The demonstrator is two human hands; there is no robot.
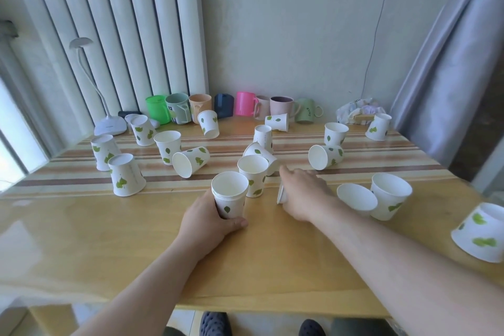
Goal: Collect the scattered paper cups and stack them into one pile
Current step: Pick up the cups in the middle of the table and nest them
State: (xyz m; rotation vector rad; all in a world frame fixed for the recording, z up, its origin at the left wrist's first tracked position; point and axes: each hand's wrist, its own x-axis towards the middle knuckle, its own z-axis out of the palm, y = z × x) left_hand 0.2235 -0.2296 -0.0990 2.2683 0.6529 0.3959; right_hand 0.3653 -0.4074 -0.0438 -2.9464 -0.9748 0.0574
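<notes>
Several white paper cups with green leaves lie scattered over the wooden table (81,240), some upright, some upside down, some on their side. My left hand (210,219) grips a small upright stack of cups (230,194) near the table's middle. Just behind the stack stands another upright cup (253,176). My right hand (302,194) reaches forward to the right of it and covers a cup lying on its side (281,195), of which only a white end shows. I cannot see whether the fingers close around it.
A row of coloured mugs (245,107) lines the back wall. A white desk lamp (110,125) stands back left, a crumpled bag (357,113) back right. Cups near the right edge include an upside-down cup (481,234) and two upright ones (390,195).
</notes>
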